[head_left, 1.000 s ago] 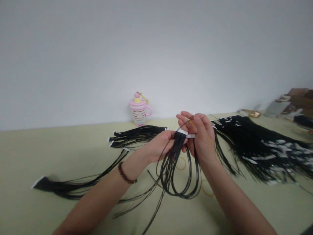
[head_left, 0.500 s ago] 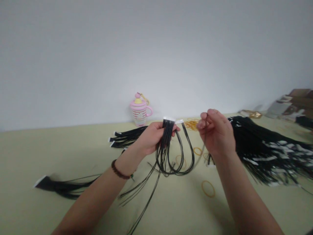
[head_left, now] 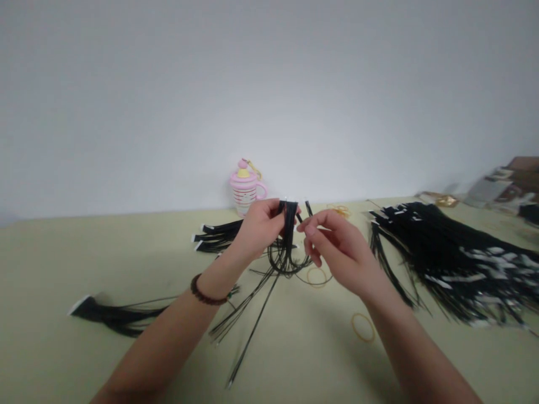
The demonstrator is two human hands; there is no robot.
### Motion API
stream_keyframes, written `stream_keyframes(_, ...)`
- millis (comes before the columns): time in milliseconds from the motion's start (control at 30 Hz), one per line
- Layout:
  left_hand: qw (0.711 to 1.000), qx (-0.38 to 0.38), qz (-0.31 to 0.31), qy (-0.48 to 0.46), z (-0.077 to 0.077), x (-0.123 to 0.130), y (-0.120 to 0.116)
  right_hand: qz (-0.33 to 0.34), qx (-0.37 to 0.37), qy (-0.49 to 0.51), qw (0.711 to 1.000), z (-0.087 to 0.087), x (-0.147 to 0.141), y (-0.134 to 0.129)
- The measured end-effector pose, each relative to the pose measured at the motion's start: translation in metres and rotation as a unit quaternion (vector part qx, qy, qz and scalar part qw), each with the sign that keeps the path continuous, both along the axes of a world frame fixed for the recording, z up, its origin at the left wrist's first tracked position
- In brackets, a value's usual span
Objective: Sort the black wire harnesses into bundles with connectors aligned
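My left hand (head_left: 263,227) is closed around the upper part of a bundle of thin black cables (head_left: 289,230) with white connectors at its top. Some cables curve up in loops beneath the hand, while loose ends trail toward the front. My right hand (head_left: 334,244) is just right of the bundle, thumb and forefinger pinched on a black cable piece near the loops. Its other fingers are partly curled. A yellow rubber band (head_left: 316,277) lies on the table below the hands.
A pink striped mug (head_left: 244,191) stands by the wall. Black cable bundles lie behind my left forearm and at the left (head_left: 113,315). A large cable pile (head_left: 455,241) covers the right side. Another rubber band (head_left: 362,327) lies in front.
My right hand has moved left and down toward the bundle, from being raised with a single cable pinched in its fingers. The loops under my left hand look smaller and higher.
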State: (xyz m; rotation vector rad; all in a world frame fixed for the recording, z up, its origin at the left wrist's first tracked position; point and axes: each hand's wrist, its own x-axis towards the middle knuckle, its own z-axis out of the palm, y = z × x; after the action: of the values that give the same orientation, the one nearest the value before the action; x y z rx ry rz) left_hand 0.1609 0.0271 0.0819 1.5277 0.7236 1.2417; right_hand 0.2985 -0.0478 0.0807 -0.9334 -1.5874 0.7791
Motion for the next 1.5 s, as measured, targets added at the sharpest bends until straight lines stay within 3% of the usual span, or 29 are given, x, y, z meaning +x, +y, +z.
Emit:
stream_keyframes(100, 1.0, 0.004, 0.007, -0.004, 0.001, 0.0, 0.0, 0.001, -0.018, -0.067, 0.998, -0.002, 0.002, 0.003)
stream_keyframes(233, 1.0, 0.014, 0.025, 0.005, 0.001, -0.002, 0.002, 0.04, -0.047, -0.079, 0.995, -0.004, 0.004, 0.008)
stream_keyframes(400, 0.987, 0.111, 0.09, 0.069, -0.001, -0.004, 0.007, 0.024, -0.045, -0.082, 0.995, -0.004, 0.003, 0.007)
stream_keyframes(500, 0.981, 0.13, 0.112, 0.087, -0.004, -0.005, 0.01, 0.075, -0.091, -0.055, 0.991, -0.006, 0.002, 0.008)
stream_keyframes(633, 0.994, 0.066, 0.082, 0.033, -0.004, -0.003, 0.009, 0.123, -0.148, -0.086, 0.978, -0.014, 0.001, 0.012)
stream_keyframes(767, 0.998, -0.005, 0.062, -0.011, 0.002, 0.0, 0.003, 0.128, -0.161, -0.14, 0.969, -0.023, 0.0, 0.015)
stream_keyframes(933, 0.995, -0.046, 0.059, -0.065, 0.009, -0.001, 0.0, 0.123, -0.182, -0.132, 0.967, -0.022, -0.001, 0.015)
stream_keyframes(1167, 0.982, -0.123, -0.009, -0.141, 0.014, -0.006, 0.001, 0.174, -0.244, 0.002, 0.954, -0.015, -0.004, 0.014)
stream_keyframes(1333, 0.97, -0.165, -0.017, -0.177, 0.016, -0.009, 0.002, 0.225, -0.275, 0.069, 0.932, -0.018, -0.007, 0.015)
stream_keyframes(1500, 0.973, -0.159, -0.024, -0.163, 0.012, -0.008, 0.006, 0.272, -0.283, 0.145, 0.908, -0.012, -0.003, 0.013)
